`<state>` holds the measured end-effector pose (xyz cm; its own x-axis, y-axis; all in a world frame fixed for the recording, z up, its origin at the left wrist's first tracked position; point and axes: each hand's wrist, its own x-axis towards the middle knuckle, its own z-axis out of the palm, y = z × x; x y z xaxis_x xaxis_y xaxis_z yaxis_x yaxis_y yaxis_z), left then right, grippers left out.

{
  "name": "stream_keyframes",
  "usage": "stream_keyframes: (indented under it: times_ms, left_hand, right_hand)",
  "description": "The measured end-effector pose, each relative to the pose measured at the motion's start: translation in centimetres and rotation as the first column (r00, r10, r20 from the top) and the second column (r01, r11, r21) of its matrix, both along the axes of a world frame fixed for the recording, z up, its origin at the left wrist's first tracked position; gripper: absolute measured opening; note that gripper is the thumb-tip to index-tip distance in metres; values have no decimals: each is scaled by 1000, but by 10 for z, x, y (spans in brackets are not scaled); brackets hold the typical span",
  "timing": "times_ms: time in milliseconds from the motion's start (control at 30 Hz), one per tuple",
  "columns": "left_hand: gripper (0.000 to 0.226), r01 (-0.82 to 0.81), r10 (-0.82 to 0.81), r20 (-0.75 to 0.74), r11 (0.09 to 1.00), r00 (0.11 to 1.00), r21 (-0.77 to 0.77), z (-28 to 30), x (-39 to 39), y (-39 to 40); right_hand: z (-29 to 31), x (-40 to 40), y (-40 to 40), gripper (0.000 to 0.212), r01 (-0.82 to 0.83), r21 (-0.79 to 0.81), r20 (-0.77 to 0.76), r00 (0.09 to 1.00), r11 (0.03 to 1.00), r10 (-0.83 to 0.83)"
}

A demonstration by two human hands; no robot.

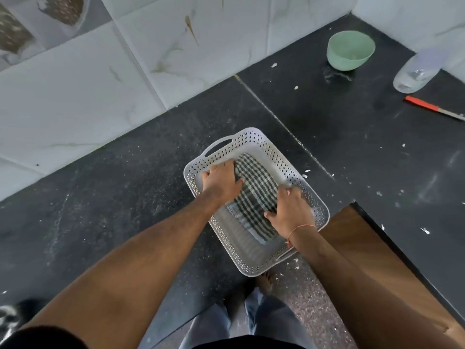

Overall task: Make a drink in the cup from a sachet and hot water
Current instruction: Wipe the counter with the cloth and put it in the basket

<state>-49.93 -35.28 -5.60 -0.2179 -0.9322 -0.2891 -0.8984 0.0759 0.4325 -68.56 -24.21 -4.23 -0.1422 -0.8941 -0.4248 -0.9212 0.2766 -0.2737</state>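
A black speckled counter point(125, 197) runs along a white marble-look tiled wall point(88, 96), and it turns a corner off to my right. Near the counter's front edge sits a white perforated basket point(254, 141) with a handle slot at its far end. A green-and-white checked cloth point(254, 195) lies flat inside it.

My left hand point(221, 181) rests palm down on the cloth's far left part, fingers spread and straight, reaching the basket's wall. My right hand point(292, 211) lies on the cloth's near right side, fingers curled over its edge; I cannot tell for sure whether they pinch the fabric or only press it. A thin red thread point(300, 227) circles that wrist.

Toward the far corner of the counter stands a pale green cup point(350, 50), upright and well apart from the basket. Just right of it lies a clear plastic bottle point(417, 70), tilted. Nearer the right edge lies a knife point(435, 108) with a red handle. White crumbs dot the counter.
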Motion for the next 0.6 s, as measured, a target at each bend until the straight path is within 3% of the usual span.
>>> stream_keyframes:
  times_ms: [100, 200, 300, 367, 467, 600]
  left_hand:
    - [38, 41, -49, -88, 996, 995, -81, 19, 3, 7]
    - [27, -25, -15, -173, 974, 985, -227, 43, 18, 24]
    - [23, -200, 113, -273, 927, 955, -318, 63, 50, 48]
    - [25, -401, 275, -376, 860, 885, -316, 72, 81, 70]
    - [29, -661, 467, -537, 708, 703, -250, 83, 131, 115]
    - [24, -787, 583, -562, 575, 587, -226, 81, 193, 187]
  right_hand:
    - [5, -2, -4, 45, -63, -119, 104, 992, 991, 75]
    - [20, 1, -6, 49, -71, -254, 233, 964, 965, 132]
    - [41, 14, -9, 49, -23, -387, 403, 895, 922, 192]
    - [58, 30, -12, 46, 3, -465, 480, 841, 885, 249]
    - [85, 66, -14, 45, -20, -549, 543, 752, 836, 374]
    - [104, 133, -10, 46, -217, -600, 506, 643, 770, 575]
